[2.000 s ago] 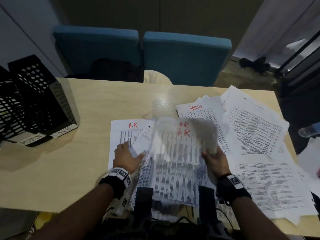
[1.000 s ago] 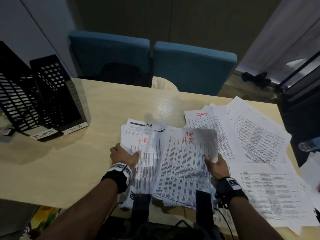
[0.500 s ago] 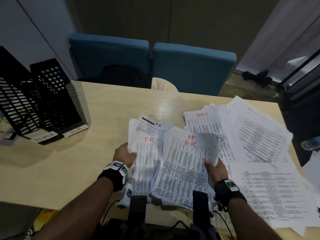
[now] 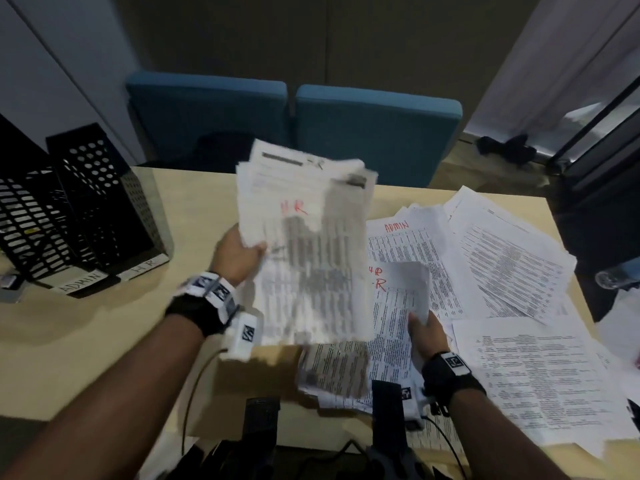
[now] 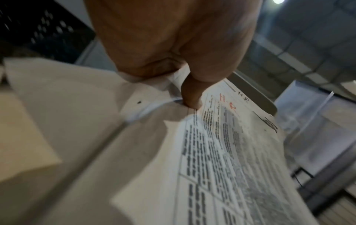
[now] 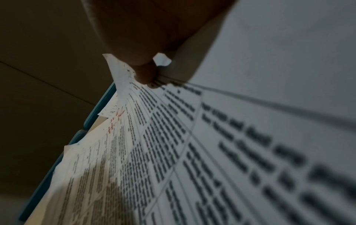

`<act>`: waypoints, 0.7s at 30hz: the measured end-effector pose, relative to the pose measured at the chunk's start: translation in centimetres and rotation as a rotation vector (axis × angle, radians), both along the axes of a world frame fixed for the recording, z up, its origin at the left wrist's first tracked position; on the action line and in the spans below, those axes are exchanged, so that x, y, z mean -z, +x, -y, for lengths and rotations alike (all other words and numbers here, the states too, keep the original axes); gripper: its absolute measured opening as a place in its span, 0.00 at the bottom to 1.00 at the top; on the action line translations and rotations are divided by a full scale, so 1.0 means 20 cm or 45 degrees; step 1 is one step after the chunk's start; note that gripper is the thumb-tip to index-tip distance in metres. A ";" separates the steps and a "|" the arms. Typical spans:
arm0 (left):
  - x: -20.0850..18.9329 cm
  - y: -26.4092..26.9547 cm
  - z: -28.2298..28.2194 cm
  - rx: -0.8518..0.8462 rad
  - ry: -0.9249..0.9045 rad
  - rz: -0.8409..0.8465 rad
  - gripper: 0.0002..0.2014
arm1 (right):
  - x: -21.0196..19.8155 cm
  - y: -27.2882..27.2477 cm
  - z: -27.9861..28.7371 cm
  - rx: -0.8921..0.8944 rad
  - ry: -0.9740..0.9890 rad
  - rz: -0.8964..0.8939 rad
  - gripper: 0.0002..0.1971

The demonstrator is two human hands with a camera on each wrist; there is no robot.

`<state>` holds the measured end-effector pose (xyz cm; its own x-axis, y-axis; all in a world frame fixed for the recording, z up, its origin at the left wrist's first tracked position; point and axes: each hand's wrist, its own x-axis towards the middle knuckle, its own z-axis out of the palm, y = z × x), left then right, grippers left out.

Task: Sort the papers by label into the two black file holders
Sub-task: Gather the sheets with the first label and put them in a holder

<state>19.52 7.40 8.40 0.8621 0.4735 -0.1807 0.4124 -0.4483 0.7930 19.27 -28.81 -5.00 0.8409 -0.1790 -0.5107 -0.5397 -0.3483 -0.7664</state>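
- The left hand (image 4: 239,252) is raised above the wooden table (image 4: 86,327), forearm reaching forward from the lower left, wrist wrapped in a black band with white marker tags.
- Its fingers are curled round the left edge of a stack of H.R papers (image 4: 308,251), thumb on the front sheet and the other fingers hidden behind; the stack stands nearly upright, clear of the table and blurred.
- In the left wrist view the thumb (image 5: 192,94) presses down on the top sheet of that stack (image 5: 221,144), just beside the red "H.R" mark.
- The right hand (image 4: 424,332) sits lower, near the front of the table, forearm coming in from the lower right with a black wristband.
- Its fingers pinch the right edge of a second H.R bundle (image 4: 394,306), which tilts up slightly from the table; the upper corner curls over the hand.
- The right wrist view shows a fingertip (image 6: 146,73) closed on the edge of the printed sheets (image 6: 173,152); the remaining fingers cannot be made out.
- The two black file holders (image 4: 79,209) stand side by side at the left of the table, well apart from both hands, with white labels reading ADMIN and H.R at their bases.
- A loose spread of papers (image 4: 502,271) covers the right side of the table, one sheet marked ADMIN (image 4: 398,230) in red.
- Two blue chairs (image 4: 294,119) stand behind the table.
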 end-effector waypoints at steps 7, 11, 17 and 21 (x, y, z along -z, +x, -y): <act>0.43 -0.19 0.44 0.138 -0.212 -0.439 0.26 | -0.11 -0.07 -0.06 -0.102 0.137 -0.009 0.15; 0.49 -0.27 0.40 0.166 -0.191 -0.526 0.28 | -0.14 -0.12 -0.13 -0.124 0.314 -0.087 0.21; 0.52 -0.42 0.26 0.526 -0.128 -0.676 0.32 | -0.06 -0.12 -0.27 -0.199 0.507 -0.133 0.43; 0.53 -0.47 0.30 0.332 -0.151 -0.606 0.27 | -0.05 -0.12 -0.32 -0.166 0.620 -0.150 0.41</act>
